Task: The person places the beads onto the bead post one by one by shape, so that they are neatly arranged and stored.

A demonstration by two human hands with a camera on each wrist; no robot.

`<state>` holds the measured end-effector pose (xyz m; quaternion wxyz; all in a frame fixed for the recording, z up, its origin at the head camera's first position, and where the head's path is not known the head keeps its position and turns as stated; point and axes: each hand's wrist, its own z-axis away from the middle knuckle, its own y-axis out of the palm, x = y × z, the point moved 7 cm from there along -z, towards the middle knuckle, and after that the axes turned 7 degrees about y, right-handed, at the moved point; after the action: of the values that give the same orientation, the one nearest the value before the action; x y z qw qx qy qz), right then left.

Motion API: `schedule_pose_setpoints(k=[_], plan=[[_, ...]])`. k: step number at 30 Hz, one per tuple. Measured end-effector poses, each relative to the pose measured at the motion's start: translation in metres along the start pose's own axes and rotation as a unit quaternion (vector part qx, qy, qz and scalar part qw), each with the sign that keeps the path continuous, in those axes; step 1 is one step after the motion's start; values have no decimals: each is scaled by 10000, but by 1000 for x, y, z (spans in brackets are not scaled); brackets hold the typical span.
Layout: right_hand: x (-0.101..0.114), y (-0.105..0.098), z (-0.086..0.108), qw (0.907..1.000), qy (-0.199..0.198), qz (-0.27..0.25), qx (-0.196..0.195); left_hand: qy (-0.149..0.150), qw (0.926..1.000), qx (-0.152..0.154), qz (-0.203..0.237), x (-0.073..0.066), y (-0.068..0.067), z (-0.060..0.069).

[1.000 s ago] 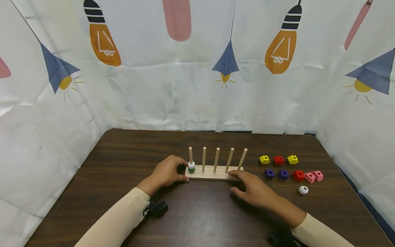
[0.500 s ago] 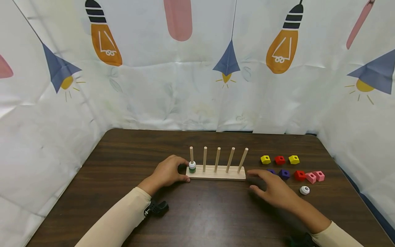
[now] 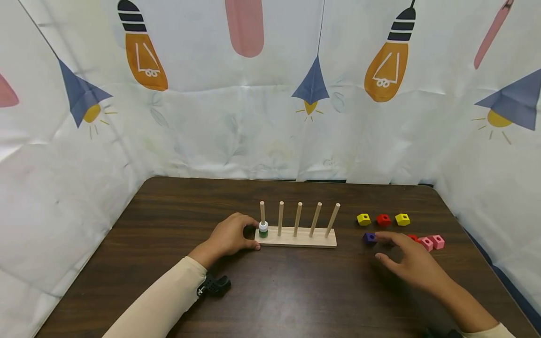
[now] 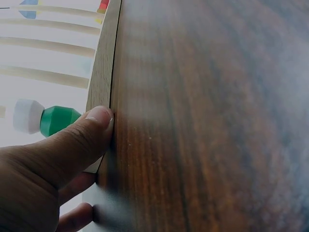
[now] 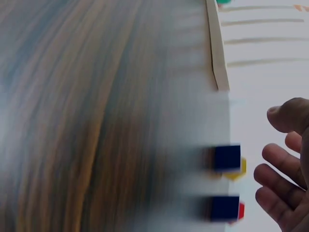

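Note:
My left hand (image 3: 230, 234) grips the left end of a wooden peg board (image 3: 296, 238), thumb along its front edge. On the leftmost peg, a white bead (image 3: 263, 226) sits on top of a green bead (image 3: 263, 233); the other pegs are bare. My right hand (image 3: 412, 265) hovers with relaxed, parted fingers over the beads on the right, holding nothing. Close to its fingertips is a blue bead (image 3: 369, 237). A second blue bead (image 5: 224, 209) shows in the right wrist view but is hidden behind the hand in the head view.
Behind the right hand lie a yellow bead (image 3: 363, 219), a red bead (image 3: 383, 220) and another yellow bead (image 3: 403, 219). Two pink beads, one pink bead (image 3: 436, 241) rightmost, lie beside a partly covered red one. A printed cloth (image 3: 236, 131) hangs behind the table (image 3: 190, 197).
My right hand has left the right end of the peg board and moved right, over the beads, now covering a blue and a white one. The left hand keeps its grip.

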<state>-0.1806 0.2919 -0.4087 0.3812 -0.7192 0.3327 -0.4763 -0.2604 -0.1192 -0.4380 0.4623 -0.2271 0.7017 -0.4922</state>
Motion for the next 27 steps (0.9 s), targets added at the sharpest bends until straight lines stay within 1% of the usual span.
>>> schedule_pose_setpoints(k=[3, 8, 12, 18, 24, 27], plan=[[-9, -9, 4, 10000, 39, 20, -70, -8, 10000, 0, 9, 0, 0, 0], [-27, -21, 12, 9993, 366, 100, -4, 11, 10000, -13, 27, 0, 0, 1], [-41, -26, 19, 9980, 598, 182, 0, -7, 10000, 3, 33, 0, 0, 1], [-58, -27, 29, 9960, 885, 142, 41, -8, 10000, -10, 35, 0, 0, 2], [-71, -27, 32, 9951, 927, 333, 84, -43, 10000, -31, -5, 2, 1, 1], [-77, -27, 34, 9927, 1124, 352, 274, -33, 10000, -34, 11, 2, 1, 1]])
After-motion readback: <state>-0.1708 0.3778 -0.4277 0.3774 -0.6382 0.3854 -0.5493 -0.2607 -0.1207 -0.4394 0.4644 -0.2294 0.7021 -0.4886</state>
